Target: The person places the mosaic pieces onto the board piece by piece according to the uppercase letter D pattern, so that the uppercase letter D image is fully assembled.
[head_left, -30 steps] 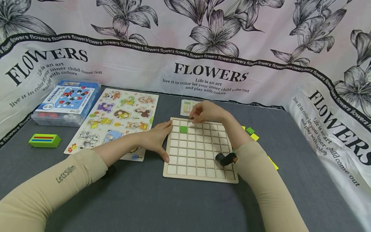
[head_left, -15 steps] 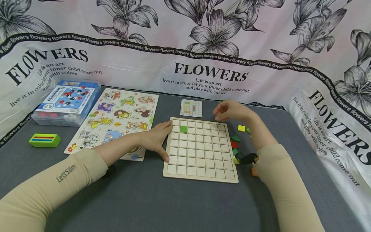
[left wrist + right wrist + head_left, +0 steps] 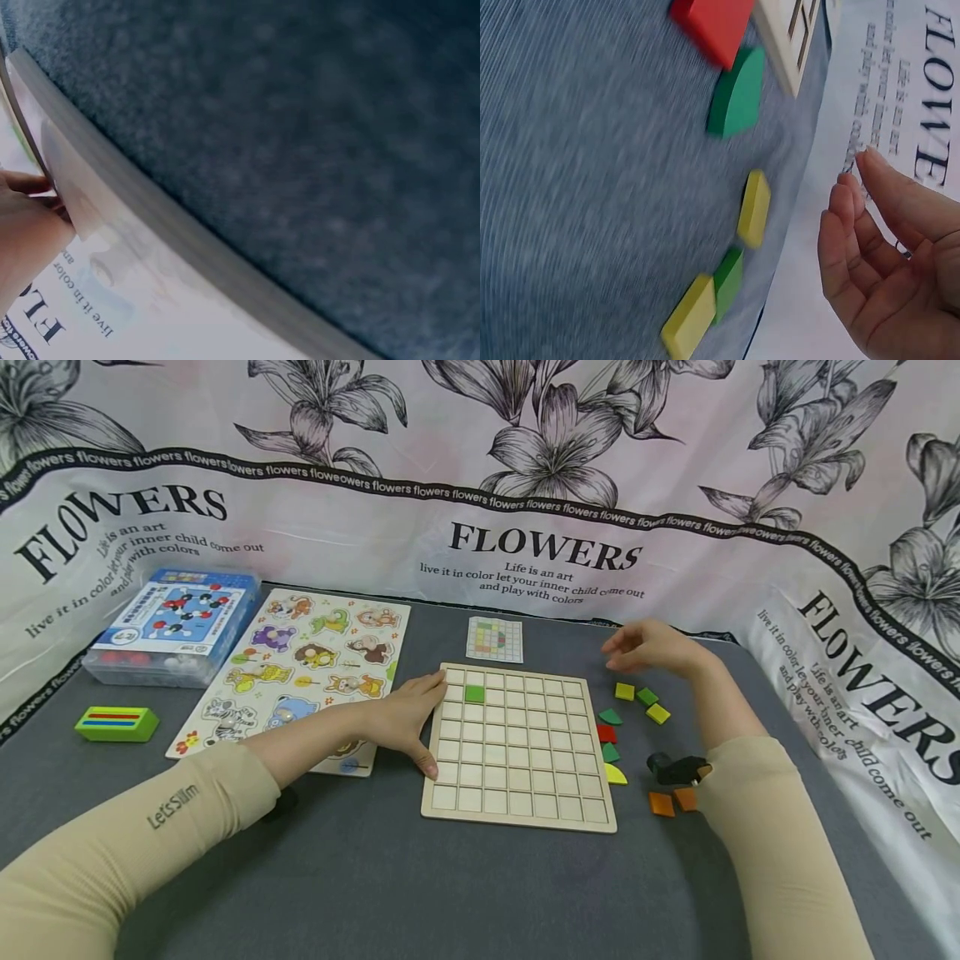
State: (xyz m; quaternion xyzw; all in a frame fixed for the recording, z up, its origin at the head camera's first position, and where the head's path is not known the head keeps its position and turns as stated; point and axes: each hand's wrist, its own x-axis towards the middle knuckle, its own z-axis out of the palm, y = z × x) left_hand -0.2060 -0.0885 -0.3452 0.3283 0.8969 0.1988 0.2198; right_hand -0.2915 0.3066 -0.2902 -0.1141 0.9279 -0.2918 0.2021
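A square wooden grid board [image 3: 519, 752] lies on the grey table, with a single green square tile [image 3: 474, 694] in one of its upper-left cells. My left hand [image 3: 405, 722] rests at the board's left edge, thumb and fingers spread apart. Above the loose tiles to the right of the board, my right hand [image 3: 652, 647] hovers with loosely bent fingers. In the right wrist view no piece shows between its fingertips [image 3: 871, 157]. Nearest below it lie a yellow square tile [image 3: 624, 692], a green tile [image 3: 647, 697] and another yellow tile [image 3: 657, 714].
Along the board's right side lie a red tile [image 3: 607, 733], green curved pieces [image 3: 610, 717] and a yellow curved piece [image 3: 616, 774]. Orange tiles [image 3: 662, 805] sit nearer. A pattern card [image 3: 495, 639] lies behind. Leftward are an animal puzzle board [image 3: 315, 622], a plastic box [image 3: 172, 627] and a green block [image 3: 116, 724].
My right hand has moved from the board's top edge rightward to above the loose tiles, uncovering the card and the pieces. The left hand and the board have stayed put.
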